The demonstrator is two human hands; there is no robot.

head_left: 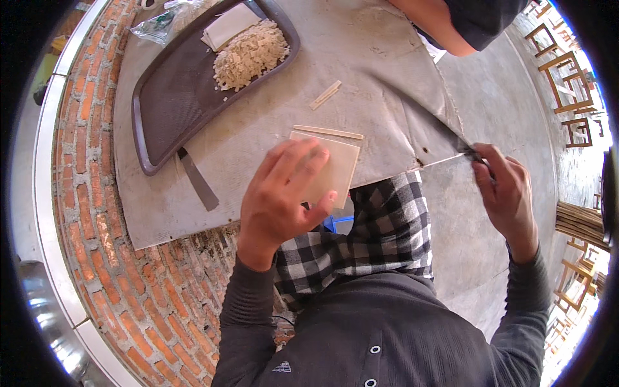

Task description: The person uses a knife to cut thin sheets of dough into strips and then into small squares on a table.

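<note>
My left hand [277, 187] lies with its fingers apart on a small stack of pale, thin square sheets [340, 164] at the table's near edge. Along the stack's far side runs a narrow cut strip [329, 131]. Two or so loose pale strips [325, 94] rest farther off. Out to the right, past the table edge, my right hand [506, 187] is closed around the handle of a long knife [422, 108]. Its dark blade, smeared by motion, slants up and left over the table, apart from the sheets.
A brown tray [137, 122] holds a heap of small pale cut pieces [253, 55] and more pale sheets [229, 27]. A flat grey blade [198, 182] lies beside it. A clear plastic bag [164, 22] sits behind. Another person's arm [431, 19] reaches in at the far right.
</note>
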